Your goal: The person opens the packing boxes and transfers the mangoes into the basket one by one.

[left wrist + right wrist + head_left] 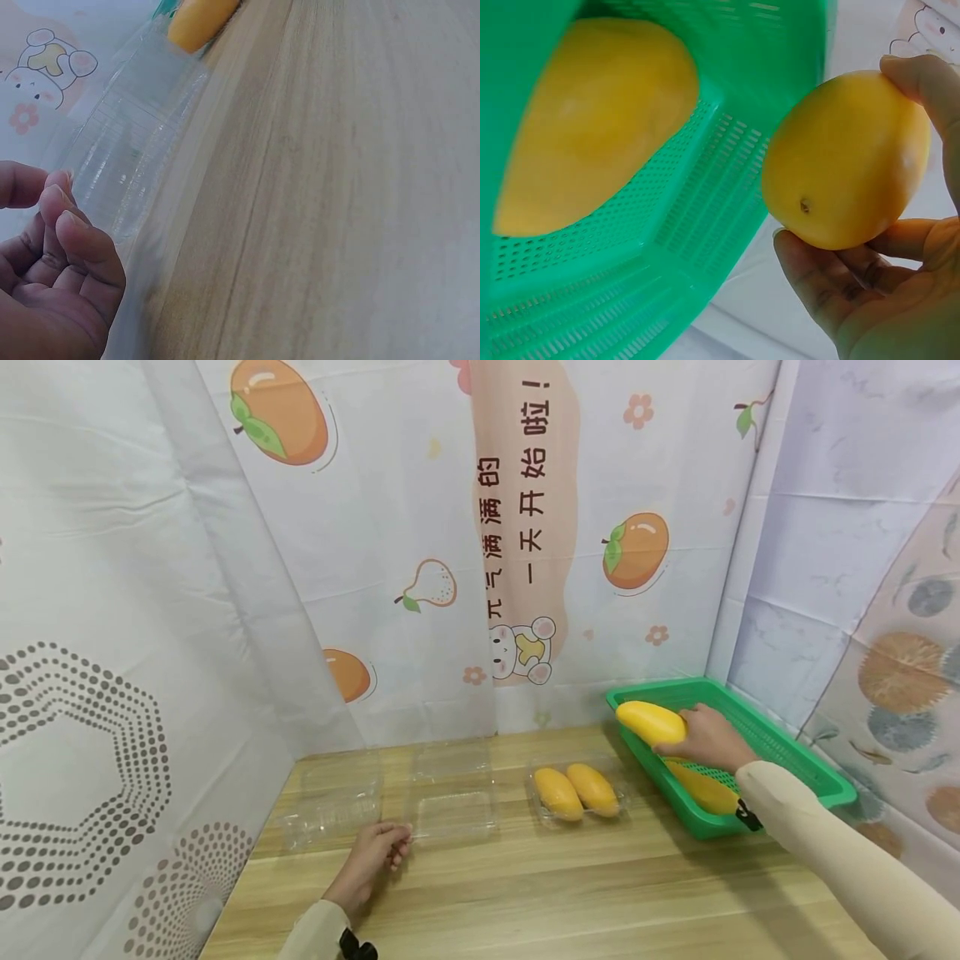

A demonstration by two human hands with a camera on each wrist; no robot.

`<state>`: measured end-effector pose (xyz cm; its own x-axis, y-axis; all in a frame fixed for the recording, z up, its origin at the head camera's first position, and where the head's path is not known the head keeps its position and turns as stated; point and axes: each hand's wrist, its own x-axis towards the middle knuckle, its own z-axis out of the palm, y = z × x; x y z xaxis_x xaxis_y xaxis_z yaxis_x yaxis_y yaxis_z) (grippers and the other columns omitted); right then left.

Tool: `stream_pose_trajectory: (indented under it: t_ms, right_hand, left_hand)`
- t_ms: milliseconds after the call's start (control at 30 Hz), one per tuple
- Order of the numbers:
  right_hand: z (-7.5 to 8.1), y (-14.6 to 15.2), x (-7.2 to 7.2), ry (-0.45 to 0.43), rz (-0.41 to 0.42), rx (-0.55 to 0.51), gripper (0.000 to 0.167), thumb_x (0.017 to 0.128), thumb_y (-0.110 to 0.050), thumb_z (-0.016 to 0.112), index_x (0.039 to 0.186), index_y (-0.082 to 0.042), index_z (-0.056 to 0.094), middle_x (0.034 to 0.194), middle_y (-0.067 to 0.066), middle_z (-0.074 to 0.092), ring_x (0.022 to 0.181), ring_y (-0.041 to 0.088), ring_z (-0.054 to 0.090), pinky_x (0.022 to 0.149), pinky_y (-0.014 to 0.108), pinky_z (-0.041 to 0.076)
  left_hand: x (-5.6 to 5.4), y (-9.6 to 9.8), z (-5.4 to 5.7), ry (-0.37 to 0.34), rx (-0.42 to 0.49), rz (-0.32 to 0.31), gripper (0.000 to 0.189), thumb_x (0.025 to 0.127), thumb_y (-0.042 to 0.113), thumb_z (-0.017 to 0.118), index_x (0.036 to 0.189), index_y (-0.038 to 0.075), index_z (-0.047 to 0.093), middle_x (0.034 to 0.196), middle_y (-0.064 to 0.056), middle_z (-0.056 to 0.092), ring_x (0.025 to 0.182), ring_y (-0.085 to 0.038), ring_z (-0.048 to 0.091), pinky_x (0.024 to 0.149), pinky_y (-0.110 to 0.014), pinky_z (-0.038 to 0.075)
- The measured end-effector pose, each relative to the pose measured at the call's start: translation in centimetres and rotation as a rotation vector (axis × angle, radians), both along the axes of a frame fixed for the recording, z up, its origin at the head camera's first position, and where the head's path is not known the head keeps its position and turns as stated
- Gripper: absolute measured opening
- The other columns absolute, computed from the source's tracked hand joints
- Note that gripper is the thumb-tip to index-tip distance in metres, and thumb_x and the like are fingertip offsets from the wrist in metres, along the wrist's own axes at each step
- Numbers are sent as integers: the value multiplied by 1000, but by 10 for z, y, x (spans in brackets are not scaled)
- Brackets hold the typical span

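My right hand (708,739) grips a yellow mango (651,723) over the left rim of the green basket (813,772). The right wrist view shows thumb and fingers around this mango (840,161), while another mango (600,124) lies inside the basket. On the left, my left hand (375,856) pinches the near-left corner of an open clear plastic box (453,817), its thumb and index fingertip together at the rim. Up close, the box (139,135) stretches away from the curled fingers (86,240).
A second clear box (333,814) stands left of the first. To the right, another clear box (546,817) holds two mangoes (576,792) side by side. Printed curtains (420,468) enclose the wooden table (540,893) at the back and sides.
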<state>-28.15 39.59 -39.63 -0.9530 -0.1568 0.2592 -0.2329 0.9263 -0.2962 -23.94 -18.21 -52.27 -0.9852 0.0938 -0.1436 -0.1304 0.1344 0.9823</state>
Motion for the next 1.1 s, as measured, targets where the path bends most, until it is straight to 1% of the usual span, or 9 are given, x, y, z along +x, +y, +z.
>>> stream_pose_trajectory:
  t_ms: [233,533,867,1100]
  right_hand:
    - [-7,18,4,-21,-15,-13,48,82,-48,83,79,-7,58,71,6,47,69,22,43,58,33,37]
    - [-12,32,6,-31,-25,-7,49,82,-50,82,76,-8,57,68,5,46,65,21,43,57,33,36]
    - [-19,47,9,-13,-25,-10,48,82,-46,83,72,-10,53,62,2,44,57,17,41,53,31,36]
    - [-23,57,15,-35,-57,-16,50,83,-48,82,71,-10,51,62,1,44,57,17,41,52,32,36]
  left_hand:
    - [1,0,1,-4,-8,0,30,100,18,64,99,-12,66,76,-5,62,66,-13,53,57,-22,46]
    - [2,1,3,-7,-13,9,30,100,19,64,98,-11,66,77,-6,62,66,-13,52,57,-22,46]
    - [2,0,3,-8,-13,-1,30,100,19,64,98,-10,66,78,-7,63,67,-13,53,57,-22,47]
    - [2,1,3,-12,-13,2,30,101,19,64,98,-10,66,78,-7,62,66,-13,52,56,-22,47]
